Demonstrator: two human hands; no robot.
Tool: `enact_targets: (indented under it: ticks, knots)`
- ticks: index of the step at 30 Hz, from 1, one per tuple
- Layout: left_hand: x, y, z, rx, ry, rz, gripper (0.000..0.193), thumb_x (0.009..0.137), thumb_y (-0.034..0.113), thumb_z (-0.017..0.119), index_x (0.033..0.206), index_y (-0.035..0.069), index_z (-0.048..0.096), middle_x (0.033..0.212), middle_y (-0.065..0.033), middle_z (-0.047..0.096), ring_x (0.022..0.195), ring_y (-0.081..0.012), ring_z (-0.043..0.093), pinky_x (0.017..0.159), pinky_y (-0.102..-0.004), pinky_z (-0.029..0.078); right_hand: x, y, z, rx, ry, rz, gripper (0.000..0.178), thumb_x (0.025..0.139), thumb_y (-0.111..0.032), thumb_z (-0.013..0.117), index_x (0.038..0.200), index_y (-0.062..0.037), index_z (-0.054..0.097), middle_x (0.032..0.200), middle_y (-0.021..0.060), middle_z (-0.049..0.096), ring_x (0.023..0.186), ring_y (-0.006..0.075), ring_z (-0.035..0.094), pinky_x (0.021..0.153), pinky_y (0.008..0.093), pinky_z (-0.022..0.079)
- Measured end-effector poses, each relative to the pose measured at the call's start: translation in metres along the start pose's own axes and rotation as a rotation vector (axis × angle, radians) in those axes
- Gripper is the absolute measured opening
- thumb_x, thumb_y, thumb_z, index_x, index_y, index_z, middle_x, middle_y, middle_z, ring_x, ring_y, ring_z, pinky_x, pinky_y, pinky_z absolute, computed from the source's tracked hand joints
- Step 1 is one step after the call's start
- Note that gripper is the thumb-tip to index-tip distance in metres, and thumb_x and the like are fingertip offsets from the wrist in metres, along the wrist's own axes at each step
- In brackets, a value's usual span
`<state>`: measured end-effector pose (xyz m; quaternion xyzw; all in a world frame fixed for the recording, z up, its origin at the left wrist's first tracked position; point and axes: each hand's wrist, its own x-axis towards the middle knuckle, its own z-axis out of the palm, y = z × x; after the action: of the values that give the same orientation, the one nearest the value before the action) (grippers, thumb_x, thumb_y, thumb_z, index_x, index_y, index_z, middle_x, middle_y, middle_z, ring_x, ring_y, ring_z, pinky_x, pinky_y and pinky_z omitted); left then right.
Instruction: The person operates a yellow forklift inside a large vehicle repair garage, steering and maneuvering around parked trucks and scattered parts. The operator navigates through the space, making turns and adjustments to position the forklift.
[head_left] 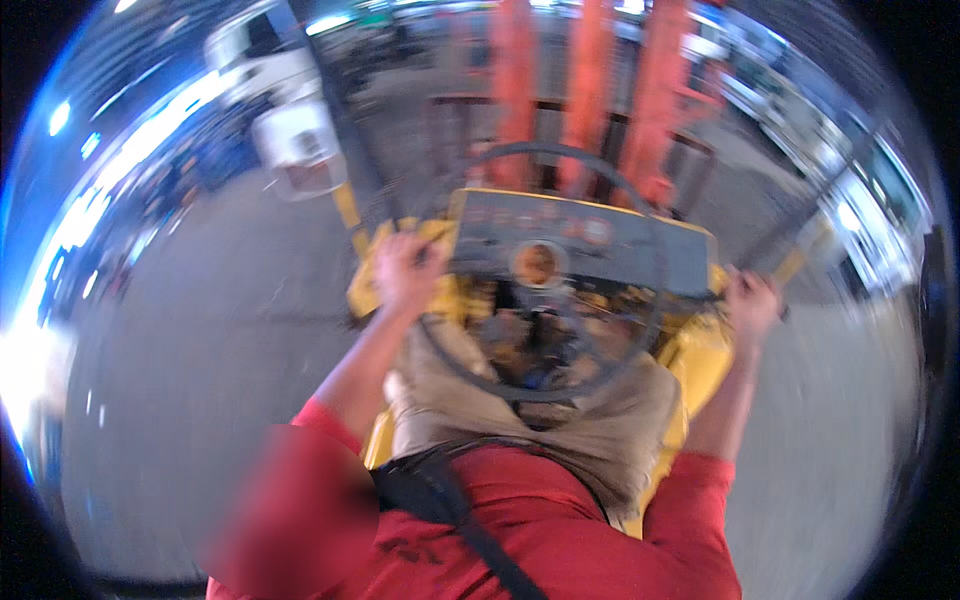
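I sit at the controls of a yellow forklift, a dark steering wheel in front of my lap. My left hand is closed at the left end of the grey dashboard, beside the yellow bodywork; what it grips is blurred. My right hand is closed at the dashboard's right end, with a small dark tip showing next to it. Neither hand is on the wheel. Through the wheel show its round brownish hub and, lower down, blurred parts between my knees.
Orange mast uprights rise ahead of the dashboard. Dark posts slant up at the sides. A white truck stands at the far left, near a white container. Pale vehicles line the right. Grey floor surrounds the forklift.
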<state>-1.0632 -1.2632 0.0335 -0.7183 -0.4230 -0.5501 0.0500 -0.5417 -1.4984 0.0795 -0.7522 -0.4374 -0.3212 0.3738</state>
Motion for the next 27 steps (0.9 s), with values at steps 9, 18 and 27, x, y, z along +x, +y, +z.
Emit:
enact_targets:
  ticks: [9,18,27]
  knots:
    - [-0.001,0.036,-0.033,-0.053,0.074,0.049,0.028,0.087,0.034,0.077,0.086,0.009,0.066,0.089,-0.0138,0.061,0.095,-0.0368,0.058,0.085,-0.0491,0.046,0.023,0.076,0.016,-0.236,-0.135,-0.048,0.054,0.100,-0.053,0.064,0.102,-0.0012,0.078,0.096,0.0248,0.070,0.096,0.0433,0.065,0.082,0.0540,0.051]
    - [-0.001,0.034,-0.008,-0.085,0.067,0.035,0.027,0.086,0.033,0.076,0.092,0.010,0.065,0.096,-0.0142,0.061,0.100,-0.0365,0.057,0.086,-0.0500,0.046,0.036,0.141,0.071,0.006,-0.043,-0.066,0.053,0.096,-0.060,0.060,0.100,-0.0087,0.076,0.094,0.0192,0.070,0.088,0.0406,0.065,0.076,0.0529,0.051]
    - [-0.008,0.020,-0.001,-0.043,0.146,0.023,0.030,0.085,0.033,0.075,0.096,0.008,0.064,0.097,-0.0154,0.059,0.101,-0.0381,0.057,0.087,-0.0518,0.046,0.028,0.040,0.019,-0.140,0.146,-0.293,0.043,0.083,-0.052,0.082,0.069,-0.0118,0.079,0.067,0.0074,0.072,0.059,0.0339,0.064,0.059,0.0521,0.052]
